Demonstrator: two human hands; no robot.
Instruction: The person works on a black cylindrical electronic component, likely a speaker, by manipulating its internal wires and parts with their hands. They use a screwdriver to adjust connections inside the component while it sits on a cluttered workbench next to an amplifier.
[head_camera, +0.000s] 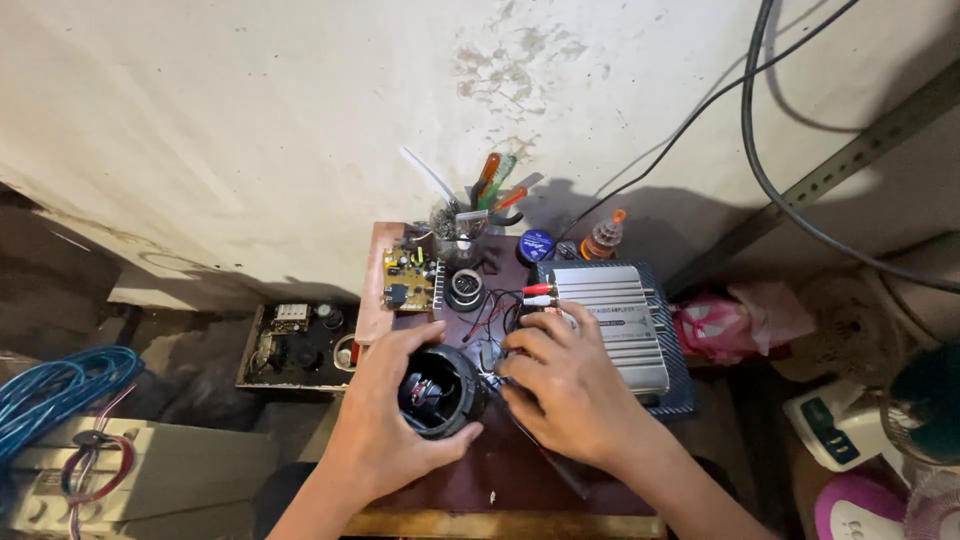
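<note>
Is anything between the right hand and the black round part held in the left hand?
Nothing visible. The left hand grips the black round part, and the right hand rests just beside it, over thin wires on the small table.

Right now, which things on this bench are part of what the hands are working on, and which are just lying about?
In hand:
left hand gripping round black speaker housing
right hand on thin wires beside ribbed silver metal amplifier box

Lying about:
green circuit board
clear tool cup
blue cable coil
pink plastic bag
</note>
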